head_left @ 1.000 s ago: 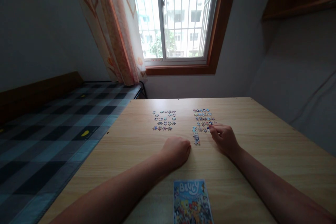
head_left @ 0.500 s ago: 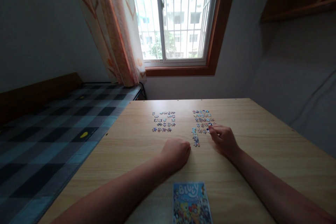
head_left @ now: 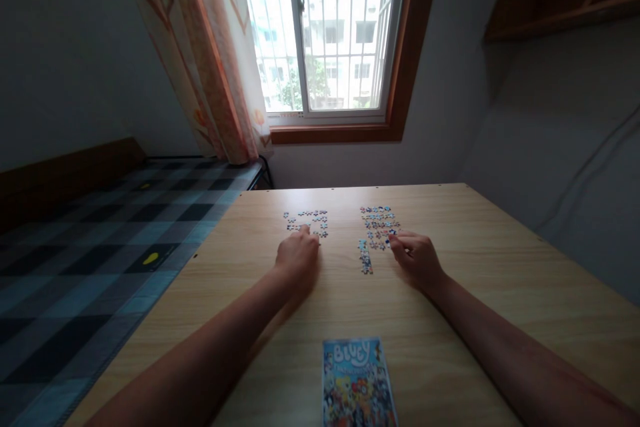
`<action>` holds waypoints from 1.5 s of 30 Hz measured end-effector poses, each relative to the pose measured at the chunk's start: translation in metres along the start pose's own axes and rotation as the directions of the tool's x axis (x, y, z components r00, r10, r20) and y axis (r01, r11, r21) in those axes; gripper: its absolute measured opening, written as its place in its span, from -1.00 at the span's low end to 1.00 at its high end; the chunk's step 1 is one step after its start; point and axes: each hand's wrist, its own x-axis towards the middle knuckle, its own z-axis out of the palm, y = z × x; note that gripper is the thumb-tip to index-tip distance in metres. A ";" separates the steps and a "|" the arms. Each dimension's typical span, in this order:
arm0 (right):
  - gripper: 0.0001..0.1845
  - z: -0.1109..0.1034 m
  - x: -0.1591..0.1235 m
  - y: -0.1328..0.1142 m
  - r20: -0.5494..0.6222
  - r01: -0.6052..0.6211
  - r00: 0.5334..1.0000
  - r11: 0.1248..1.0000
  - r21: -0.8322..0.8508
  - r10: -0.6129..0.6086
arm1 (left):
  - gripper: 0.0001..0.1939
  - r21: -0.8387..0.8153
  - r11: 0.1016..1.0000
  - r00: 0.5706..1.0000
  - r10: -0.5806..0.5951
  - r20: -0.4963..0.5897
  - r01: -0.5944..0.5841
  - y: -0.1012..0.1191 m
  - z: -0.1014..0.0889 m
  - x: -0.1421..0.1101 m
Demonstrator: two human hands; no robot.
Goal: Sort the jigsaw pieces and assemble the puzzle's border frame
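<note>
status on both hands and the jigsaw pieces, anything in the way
Left bare hand at left group of small multicoloured jigsaw pieces, grasp unclear. Right bare hand at edge of right group, fingers bunched, grip unclear. Left hand hides some pieces.

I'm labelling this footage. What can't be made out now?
In the head view:
Small multicoloured jigsaw pieces: prints too small to tell.
Bare left hand: its back hides its grip and any pieces behind it.
Bare right hand: its own curl hides whether its grip holds anything.
Blue rectangular BLUEY-titled picture: bottom cut off by frame edge.
</note>
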 end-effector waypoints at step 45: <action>-0.83 -0.003 -0.001 -0.037 0.314 0.303 0.894 0.948 0.101 -0.319 | -0.69 -0.888 0.443 0.954 0.298 0.012 -0.127 0.028 0.031 0.004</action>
